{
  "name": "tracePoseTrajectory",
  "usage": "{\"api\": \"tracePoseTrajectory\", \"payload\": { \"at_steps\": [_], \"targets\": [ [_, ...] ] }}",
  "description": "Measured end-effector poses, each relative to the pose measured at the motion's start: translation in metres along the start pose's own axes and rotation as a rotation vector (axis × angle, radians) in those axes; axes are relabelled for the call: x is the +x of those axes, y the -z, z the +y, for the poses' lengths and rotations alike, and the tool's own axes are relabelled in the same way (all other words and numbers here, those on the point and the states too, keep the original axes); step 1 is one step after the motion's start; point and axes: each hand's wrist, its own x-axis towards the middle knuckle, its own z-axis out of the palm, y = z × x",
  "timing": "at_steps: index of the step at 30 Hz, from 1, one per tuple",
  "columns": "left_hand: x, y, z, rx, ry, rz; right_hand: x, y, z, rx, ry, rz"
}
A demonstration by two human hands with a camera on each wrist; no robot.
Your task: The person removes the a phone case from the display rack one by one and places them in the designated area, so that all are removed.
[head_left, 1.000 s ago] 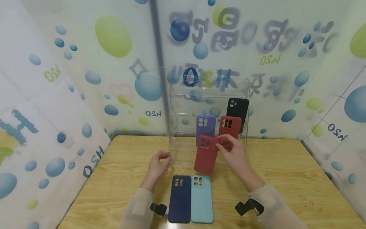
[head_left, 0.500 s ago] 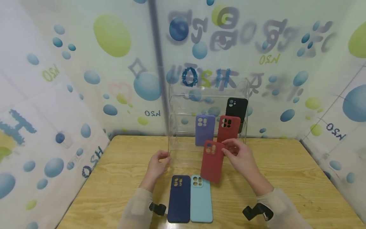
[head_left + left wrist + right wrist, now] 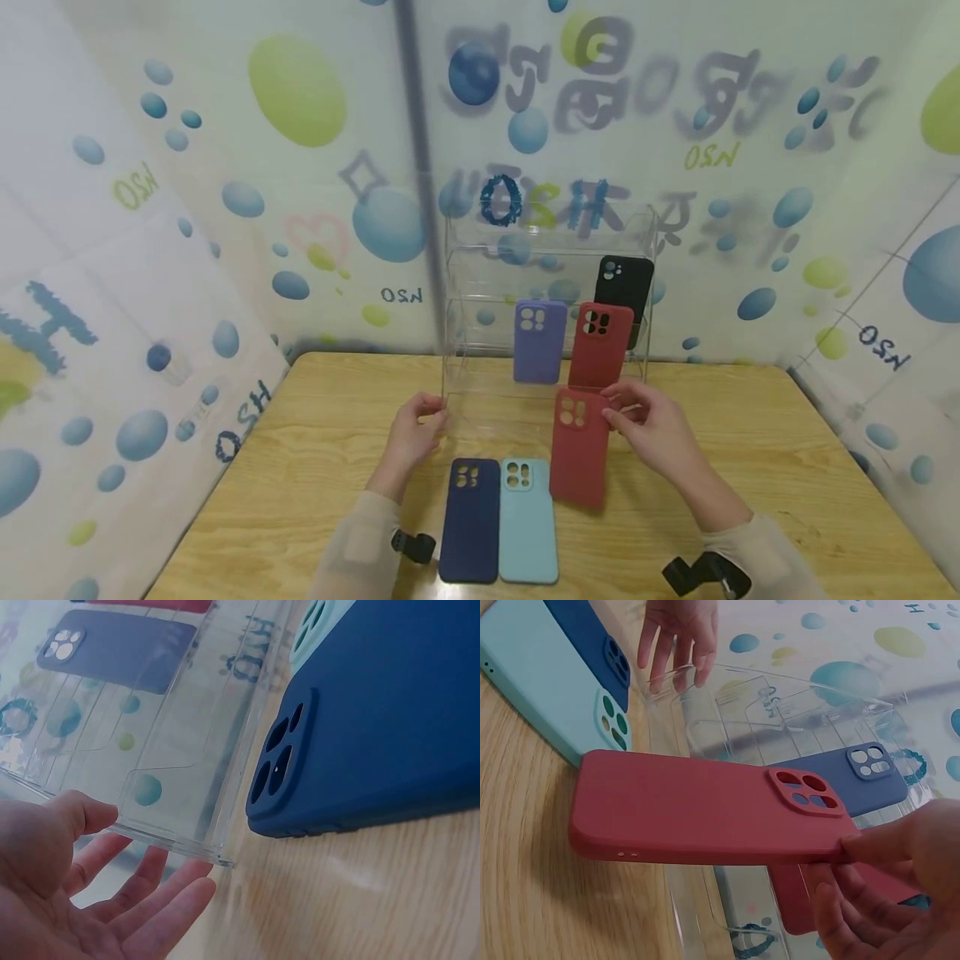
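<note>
My right hand pinches a red phone case by its upper right corner, thumb on one face and fingers behind. The case hangs over the table, camera cutouts up, its lower left corner beside a light teal phone case. That one lies flat against a navy phone case. At the left side of a clear tiered display rack, my left hand grips the edge between thumb and fingers. A purple phone case and another red phone case stand in the rack.
A black phone case stands higher on the rack, behind the upright red one. The wooden table reaches back to a patterned wall. Each wrist carries a small black camera mount.
My right hand has carried the red phone case right and down, away from the front of the purple one and past the teal one. My left hand has stayed at the rack's edge.
</note>
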Motion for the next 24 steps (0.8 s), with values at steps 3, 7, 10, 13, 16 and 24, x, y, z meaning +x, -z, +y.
{"api": "tracePoseTrajectory", "payload": {
  "at_steps": [3,7,10,13,16,24],
  "targets": [
    [0.0,0.0,0.0,0.002,0.0,-0.003,-0.002,0.002,0.003,0.004,-0.022,-0.027],
    [0.0,0.0,0.0,0.005,0.001,-0.001,-0.005,0.004,0.006,0.009,-0.031,-0.055],
    [0.0,0.0,0.0,0.007,0.001,-0.001,-0.008,0.004,0.008,0.012,-0.032,-0.075],
    [0.0,0.0,-0.001,0.01,-0.002,-0.004,-0.011,0.004,0.011,0.01,-0.05,-0.097],
    [0.0,0.0,-0.001,0.012,-0.006,-0.004,-0.013,0.002,0.014,-0.002,-0.073,-0.114],
    [0.001,0.0,-0.002,0.011,-0.007,0.001,-0.014,-0.005,0.026,0.006,-0.062,-0.149]
  ]
}}
